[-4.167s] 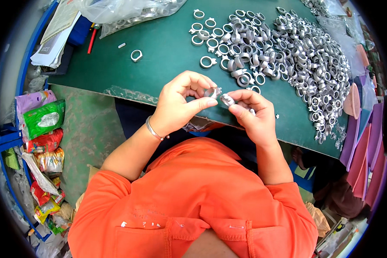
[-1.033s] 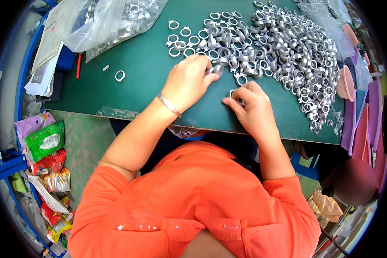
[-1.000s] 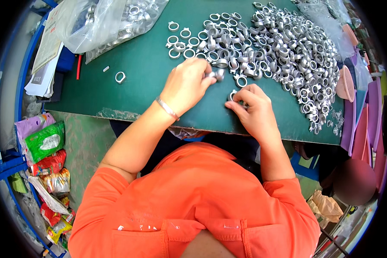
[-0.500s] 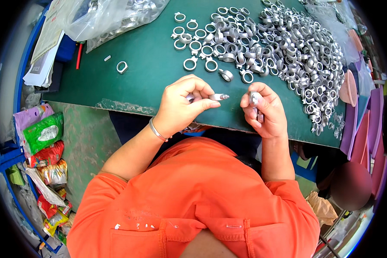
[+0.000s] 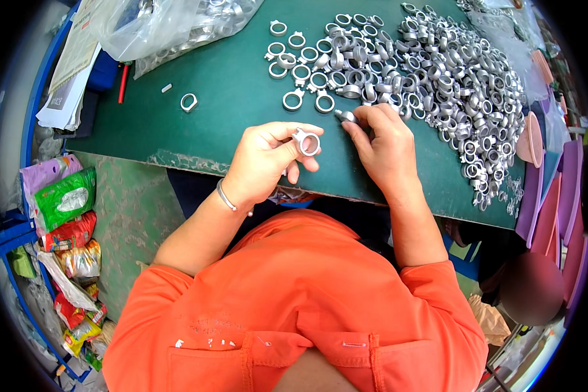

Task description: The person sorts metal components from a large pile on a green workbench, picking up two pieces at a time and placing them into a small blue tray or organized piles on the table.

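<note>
My left hand (image 5: 262, 158) is closed, pinching a grey metal ring with a small lug (image 5: 298, 136) between thumb and fingers. The ring's round opening is turned up toward me. Over the near edge of the pile, my right hand (image 5: 387, 142) reaches down to the table, thumb and forefinger closed about another lugged metal ring (image 5: 347, 116). Its fingertips partly cover that ring, and whatever lies under the palm is hidden. Several loose metal rings (image 5: 293, 100) lie just beyond both hands.
A large heap of metal rings (image 5: 464, 85) covers the right of the green table (image 5: 228, 98). One ring (image 5: 189, 102), a small white piece (image 5: 166, 88) and a red stick (image 5: 123, 83) lie at left. A clear bag of parts (image 5: 196, 32) sits behind; purple bins (image 5: 570, 189) stand at right.
My right hand has moved up and forward from beside the left, onto a ring on the table. The left hand has turned its ring so that the opening now shows, and drawn slightly back.
</note>
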`<state>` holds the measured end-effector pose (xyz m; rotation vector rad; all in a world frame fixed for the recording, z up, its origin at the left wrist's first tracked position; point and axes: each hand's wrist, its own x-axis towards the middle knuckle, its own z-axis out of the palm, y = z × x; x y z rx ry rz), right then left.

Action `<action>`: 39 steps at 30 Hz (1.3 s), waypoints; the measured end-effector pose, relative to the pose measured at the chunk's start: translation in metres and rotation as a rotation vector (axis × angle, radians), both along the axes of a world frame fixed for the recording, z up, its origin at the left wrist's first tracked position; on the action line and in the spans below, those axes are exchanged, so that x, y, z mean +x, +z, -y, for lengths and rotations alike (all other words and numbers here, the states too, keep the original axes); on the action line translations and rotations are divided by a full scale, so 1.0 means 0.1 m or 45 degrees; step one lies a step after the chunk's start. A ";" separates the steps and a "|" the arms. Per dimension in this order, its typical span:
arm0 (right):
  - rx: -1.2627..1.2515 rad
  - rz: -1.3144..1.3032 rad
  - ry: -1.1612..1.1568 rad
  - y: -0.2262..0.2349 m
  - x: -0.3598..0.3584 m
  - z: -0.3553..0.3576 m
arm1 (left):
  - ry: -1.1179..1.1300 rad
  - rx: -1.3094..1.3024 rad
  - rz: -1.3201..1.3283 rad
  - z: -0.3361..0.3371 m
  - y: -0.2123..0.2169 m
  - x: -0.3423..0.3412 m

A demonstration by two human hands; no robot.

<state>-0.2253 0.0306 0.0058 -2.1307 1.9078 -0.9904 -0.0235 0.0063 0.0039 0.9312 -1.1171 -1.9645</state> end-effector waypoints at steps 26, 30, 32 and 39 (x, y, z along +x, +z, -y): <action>0.253 -0.084 0.155 0.21 0.21 0.24 | 0.077 0.179 -0.492 0.24 0.16 0.15; 0.324 -0.182 0.141 0.22 0.22 0.22 | 0.233 -1.063 0.750 0.50 0.12 0.12; 0.322 -0.001 0.197 0.21 0.12 0.18 | 0.070 -1.194 1.030 0.51 0.13 0.09; 0.476 1.006 0.282 0.11 -0.02 -0.05 | -0.018 -1.197 0.673 0.52 -0.07 0.05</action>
